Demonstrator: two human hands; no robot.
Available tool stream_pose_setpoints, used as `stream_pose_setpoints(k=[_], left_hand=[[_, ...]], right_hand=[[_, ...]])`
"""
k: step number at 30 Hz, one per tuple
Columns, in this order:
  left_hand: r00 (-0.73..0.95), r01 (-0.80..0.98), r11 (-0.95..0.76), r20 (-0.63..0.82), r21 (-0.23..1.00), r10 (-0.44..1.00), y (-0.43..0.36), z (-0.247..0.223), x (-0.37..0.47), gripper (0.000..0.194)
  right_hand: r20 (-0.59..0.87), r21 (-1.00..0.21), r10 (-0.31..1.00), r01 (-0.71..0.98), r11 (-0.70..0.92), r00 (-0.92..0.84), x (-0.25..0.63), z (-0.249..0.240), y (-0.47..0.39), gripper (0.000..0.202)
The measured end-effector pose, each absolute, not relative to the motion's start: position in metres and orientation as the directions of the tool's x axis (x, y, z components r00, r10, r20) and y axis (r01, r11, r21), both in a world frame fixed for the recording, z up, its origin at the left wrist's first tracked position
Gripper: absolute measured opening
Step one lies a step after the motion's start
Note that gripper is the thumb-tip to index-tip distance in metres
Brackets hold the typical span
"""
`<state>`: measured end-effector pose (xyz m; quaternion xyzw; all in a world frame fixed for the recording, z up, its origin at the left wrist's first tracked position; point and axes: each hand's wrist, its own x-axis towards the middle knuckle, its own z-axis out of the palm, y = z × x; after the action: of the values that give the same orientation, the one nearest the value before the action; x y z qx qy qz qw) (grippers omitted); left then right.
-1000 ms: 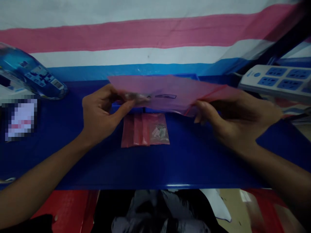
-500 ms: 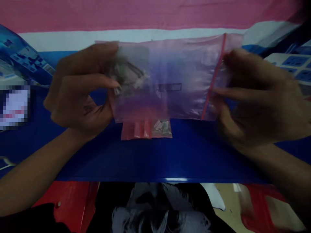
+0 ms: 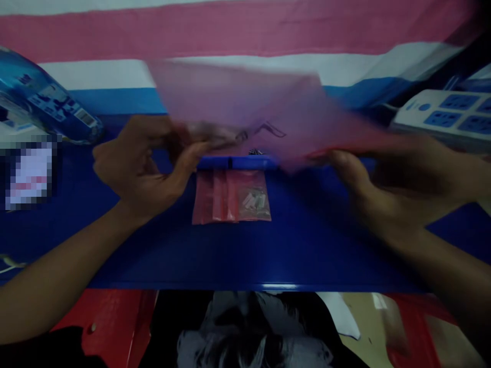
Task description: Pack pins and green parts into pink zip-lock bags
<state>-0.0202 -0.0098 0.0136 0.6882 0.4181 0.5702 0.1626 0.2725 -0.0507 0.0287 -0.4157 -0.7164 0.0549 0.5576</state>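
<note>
A large pink translucent zip bag (image 3: pixel 245 99) is stretched between my hands above the table, tilted and blurred. My left hand (image 3: pixel 149 158) pinches its left end, where small items bunch inside. At the bag's right end, by the red zip strip, my right hand (image 3: pixel 399 179) grips it between thumb and fingers. Below it, a smaller pink bag (image 3: pixel 253 197) with small pale pieces inside lies on the blue table (image 3: pixel 245 255). Behind that is a blue tray (image 3: pixel 249 162) with small dark parts, partly hidden by the large bag.
A blue bottle-like package (image 3: pixel 57 105) lies at the back left beside a pixelated item (image 3: pixel 30 174). A white power strip (image 3: pixel 441 112) is at the back right. A striped cloth (image 3: pixel 230 28) hangs behind. Red stools show below the table edge.
The large bag has tilted and folded from its upright, flat position, and its right end is lower. The blue tray has come into view behind the small bag. Both hands keep their hold.
</note>
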Motion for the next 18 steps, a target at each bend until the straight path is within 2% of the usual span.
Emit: stream_pose_setpoints(k=[2, 3, 5, 6, 8, 10, 13, 16, 18], left_hand=[[-0.027, 0.329, -0.681, 0.728, 0.654, 0.685, -0.012, 0.016, -0.012, 0.019], [-0.025, 0.272, -0.708, 0.74, 0.652, 0.672, -0.012, 0.018, -0.008, 0.013], [-0.011, 0.126, -0.7, 0.707, 0.703, 0.707, -0.011, 0.021, -0.002, 0.006], [-0.002, 0.067, -0.665, 0.666, 0.744, 0.746, -0.011, 0.022, 0.0, 0.006], [0.024, 0.002, -0.584, 0.584, 0.812, 0.812, -0.013, 0.021, 0.004, 0.007], [0.067, -0.038, -0.517, 0.518, 0.855, 0.853, -0.017, 0.019, 0.007, 0.011], [0.134, -0.066, -0.398, 0.403, 0.915, 0.905, -0.024, 0.015, 0.01, 0.017], [0.234, -0.084, -0.257, 0.269, 0.963, 0.934, -0.029, 0.016, 0.011, 0.028], [0.283, -0.075, -0.22, 0.232, 0.973, 0.931, -0.03, 0.018, 0.011, 0.038]], right_hand=[[0.647, -0.732, 0.756, 0.355, 0.581, 0.097, 0.27, 0.028, -0.05, 0.009], [0.594, -0.796, 0.798, 0.218, 0.564, 0.106, 0.269, 0.029, -0.048, 0.006], [0.495, -0.866, 0.869, -0.071, 0.495, 0.016, 0.27, 0.031, -0.044, 0.004], [0.447, -0.884, 0.893, -0.177, 0.432, -0.055, 0.271, 0.033, -0.042, 0.01], [0.399, -0.901, 0.896, -0.264, 0.343, -0.197, 0.274, 0.035, -0.038, 0.023], [0.413, -0.909, 0.858, -0.198, 0.367, -0.307, 0.276, 0.034, -0.038, 0.026], [0.42, -0.879, 0.813, 0.043, 0.476, -0.403, 0.276, 0.03, -0.041, 0.02], [0.351, -0.847, 0.842, 0.244, 0.472, -0.41, 0.273, 0.026, -0.046, 0.028], [0.321, -0.854, 0.861, 0.272, 0.443, -0.395, 0.273, 0.025, -0.047, 0.034]])
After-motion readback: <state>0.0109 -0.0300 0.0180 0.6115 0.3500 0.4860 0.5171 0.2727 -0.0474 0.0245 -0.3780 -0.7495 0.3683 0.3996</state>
